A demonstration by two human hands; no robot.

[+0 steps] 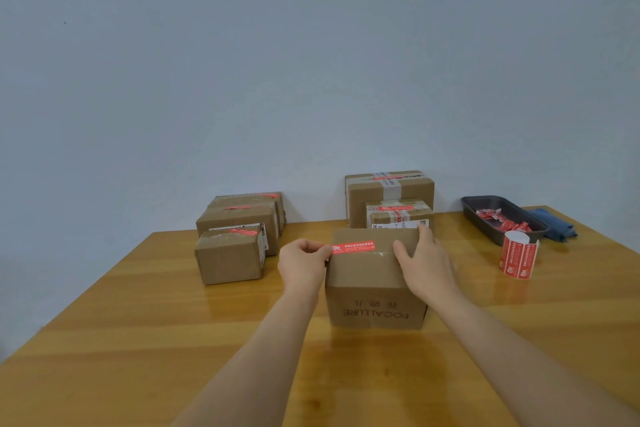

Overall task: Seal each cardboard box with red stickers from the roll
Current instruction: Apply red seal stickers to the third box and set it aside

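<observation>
**Red sticker going onto the front box**

The wooden worktop [138, 315] carries everything. Nearest the person stands a cardboard box [375, 288] printed "FOCALLURE" (seen upside down). Three boxes [239, 232] cluster at back left and two more [389, 198] stack at back centre, all bearing red stickers. A dark tray [485, 215] of red scraps sits at back right, a blue cloth [554, 222] just beyond it. The sticker roll [517, 255] stands upright near the tray. The right hand [424, 260] lies spread on the box top. The left hand [304, 262] pinches the left end of a red sticker [353, 247] lying across the box top.
</observation>
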